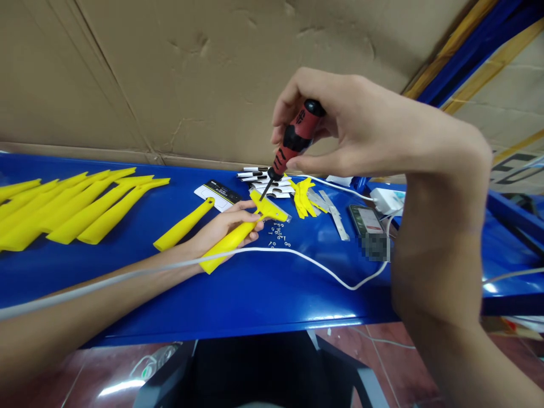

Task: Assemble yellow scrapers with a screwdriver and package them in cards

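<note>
My left hand [223, 224] is closed round a yellow scraper [232, 241], whose wide head carries a clear or metallic strip along its edge. Above it, my right hand [344, 124] grips a red and black screwdriver [297, 133], slanted with its shaft pointing down at the scraper head. The tip meets or nearly meets the head; exact contact is too small to tell. Tiny screws or rings [278, 232] lie scattered just right of my left hand. Behind the head are white and black pieces [272, 186], curved yellow parts [302, 197] and flat metal strips [335, 215].
Several yellow handles [102, 207] lie on the blue table [272, 300] at left. A single handle [182, 225] and a printed card [219, 195] are nearer. A phone [364, 220], white adapter [385, 198] and white cable [314, 262] lie right. Cardboard [191, 73] stands behind.
</note>
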Tool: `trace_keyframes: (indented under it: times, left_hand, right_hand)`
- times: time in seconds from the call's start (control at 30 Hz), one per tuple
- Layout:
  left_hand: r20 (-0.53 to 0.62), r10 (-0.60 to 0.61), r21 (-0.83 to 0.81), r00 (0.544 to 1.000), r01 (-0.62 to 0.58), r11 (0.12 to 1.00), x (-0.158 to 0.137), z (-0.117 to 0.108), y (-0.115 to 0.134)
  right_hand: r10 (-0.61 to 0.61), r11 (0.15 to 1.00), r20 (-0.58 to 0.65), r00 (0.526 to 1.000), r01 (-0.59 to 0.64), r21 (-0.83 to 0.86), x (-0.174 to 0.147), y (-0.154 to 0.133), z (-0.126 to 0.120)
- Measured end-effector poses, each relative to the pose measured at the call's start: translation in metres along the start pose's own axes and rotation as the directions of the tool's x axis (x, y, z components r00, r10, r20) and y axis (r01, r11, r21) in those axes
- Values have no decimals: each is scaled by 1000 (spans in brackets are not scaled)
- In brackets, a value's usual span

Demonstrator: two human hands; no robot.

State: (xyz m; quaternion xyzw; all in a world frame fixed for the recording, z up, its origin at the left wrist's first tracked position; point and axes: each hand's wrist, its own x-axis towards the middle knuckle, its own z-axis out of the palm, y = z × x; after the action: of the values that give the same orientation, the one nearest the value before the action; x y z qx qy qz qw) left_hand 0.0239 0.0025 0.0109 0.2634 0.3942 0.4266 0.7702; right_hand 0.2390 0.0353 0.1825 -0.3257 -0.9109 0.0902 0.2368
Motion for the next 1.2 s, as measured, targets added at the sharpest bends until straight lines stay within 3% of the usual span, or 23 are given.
trace_keyframes:
  times: [0.1,0.27,0.5,0.73,0.93,1.2]
  left_hand:
    - [3,12,5,1000,-12,1000,1,-1,-1]
    - [12,17,1,1000,-17,1000,0,-1,-2]
    - [18,14,2,1000,-14,1000,1,-3,-1]
    - [-6,28,10,1000,-28,1000,3,-2,-3]
    - [-24,0,41,1000,1,999,-1,4,1]
    - [-15,7,15,1000,-7,1000,-5,7,2]
  right_hand:
    - [-21,999,65,998,24,-44,1,-1,-1]
    - [-58,993,37,998,61,-99,1,2,-2]
    - [-29,1000,109,994,29,1,-1,-3,-1]
    - [-48,993,37,998,52,-105,1,4,0]
    - [-21,999,84,996,24,-26,1,2,1]
    - [-49,990,28,998,53,-130,1,6,-1]
